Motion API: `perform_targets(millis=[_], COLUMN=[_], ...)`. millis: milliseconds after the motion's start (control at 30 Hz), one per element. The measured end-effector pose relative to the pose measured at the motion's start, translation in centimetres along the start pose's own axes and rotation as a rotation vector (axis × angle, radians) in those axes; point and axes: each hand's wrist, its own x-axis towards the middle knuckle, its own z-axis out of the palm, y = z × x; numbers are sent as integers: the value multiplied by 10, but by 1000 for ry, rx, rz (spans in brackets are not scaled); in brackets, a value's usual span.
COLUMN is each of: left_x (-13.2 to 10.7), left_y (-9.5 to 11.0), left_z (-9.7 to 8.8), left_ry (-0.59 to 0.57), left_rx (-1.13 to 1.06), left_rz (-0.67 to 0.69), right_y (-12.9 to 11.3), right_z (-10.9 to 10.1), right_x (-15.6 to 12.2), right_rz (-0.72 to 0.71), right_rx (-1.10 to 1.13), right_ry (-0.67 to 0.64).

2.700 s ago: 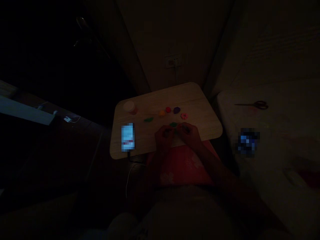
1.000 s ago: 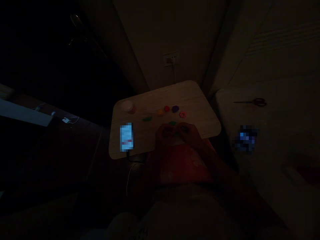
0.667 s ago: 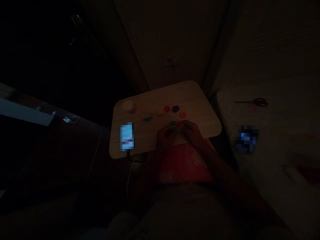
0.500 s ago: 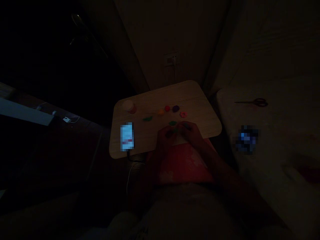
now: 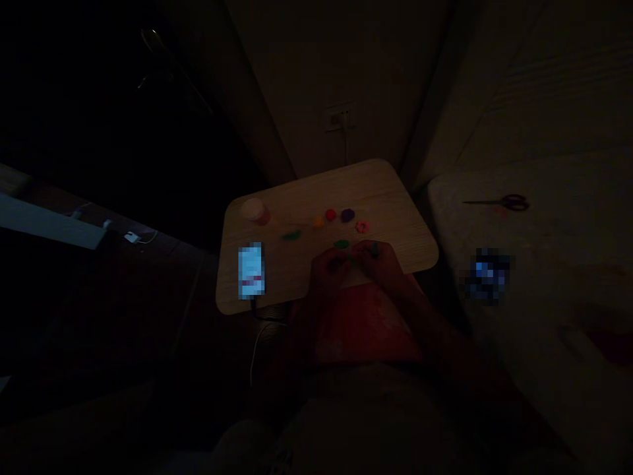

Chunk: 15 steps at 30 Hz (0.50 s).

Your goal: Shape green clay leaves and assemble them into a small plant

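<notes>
In dim light my left hand [image 5: 325, 270] and my right hand [image 5: 378, 262] meet over the near edge of a small wooden table. Their closed fingers pinch a small green piece of clay [image 5: 351, 258] between them. A dark bluish-green bit [image 5: 375, 249] shows at my right hand; its kind is unclear. Just beyond my hands lies a green leaf-shaped clay piece [image 5: 341, 244]. Farther back are a pink clay flower [image 5: 362, 227], a purple lump [image 5: 348, 215], a red ball [image 5: 331, 215] and an orange lump [image 5: 318, 222]. Another green leaf-shaped piece [image 5: 291, 235] lies to the left.
On the table [image 5: 405, 224] stand a pale-lidded tub [image 5: 256, 211] and a lit phone [image 5: 251, 270] with a cable. Scissors [image 5: 499, 202] and a blurred-out device [image 5: 488, 276] lie on the light surface at right. A wall socket [image 5: 340, 117] is behind the table.
The fingers of my right hand have shifted slightly around the green clay, and less of it shows. The bluish-green bit stands more upright. The pieces on the table have stayed put.
</notes>
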Motion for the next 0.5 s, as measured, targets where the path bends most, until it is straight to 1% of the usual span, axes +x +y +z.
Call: perform_targets(millis=[133,333,433,500], left_x=[4,9,10,10], left_y=[0,-2,0,3], left_z=[0,-1,-2,-1], left_ry=[71,278,328,326], left_rx=[-46,-237,-297,-330], left_rz=[-32,-231,-278,-277], right_y=[-3,-4,1,4], right_z=[2,1,0,-1], right_x=[1,-1,-2,-2], right_rz=[30,-26,-7,-25], right_rx=[16,11,43,21], right_ry=[12,83,61,1])
